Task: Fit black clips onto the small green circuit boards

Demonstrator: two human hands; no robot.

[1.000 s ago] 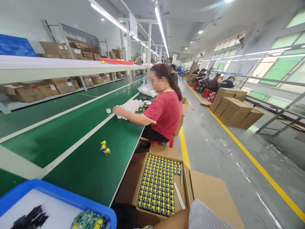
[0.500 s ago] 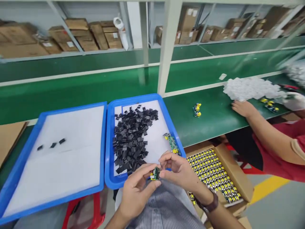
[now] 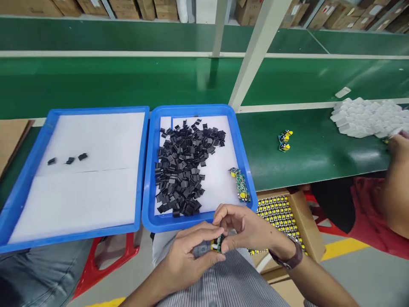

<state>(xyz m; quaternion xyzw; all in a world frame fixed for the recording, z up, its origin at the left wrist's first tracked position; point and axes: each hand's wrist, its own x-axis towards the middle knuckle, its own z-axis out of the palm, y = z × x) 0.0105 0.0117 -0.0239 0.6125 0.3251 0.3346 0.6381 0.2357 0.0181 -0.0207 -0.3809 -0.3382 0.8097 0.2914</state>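
Note:
Between my two hands, over my lap, is a small circuit board (image 3: 217, 243) with green and yellow parts. My left hand (image 3: 193, 251) grips it between thumb and fingers. My right hand (image 3: 244, 228) pinches at its right side; the fingertips partly hide the board, and whether a black piece is there too I cannot tell. Just beyond lies a blue tray (image 3: 147, 183) lined in white, holding a heap of small black plastic pieces (image 3: 182, 166). More circuit boards (image 3: 242, 185) rest along that tray's right side.
A second blue tray (image 3: 138, 192) at left carries a few black pieces (image 3: 70, 160). Below right, a cardboard box (image 3: 309, 226) holds rows of yellow-topped boards. Some boards (image 3: 284, 140) lie on the green bench. A co-worker's arm (image 3: 398, 179) reaches by white packing trays (image 3: 367, 117).
The head view has tilted down. My hands keep hold of the board, close together as before. The co-worker's hand has moved to the right.

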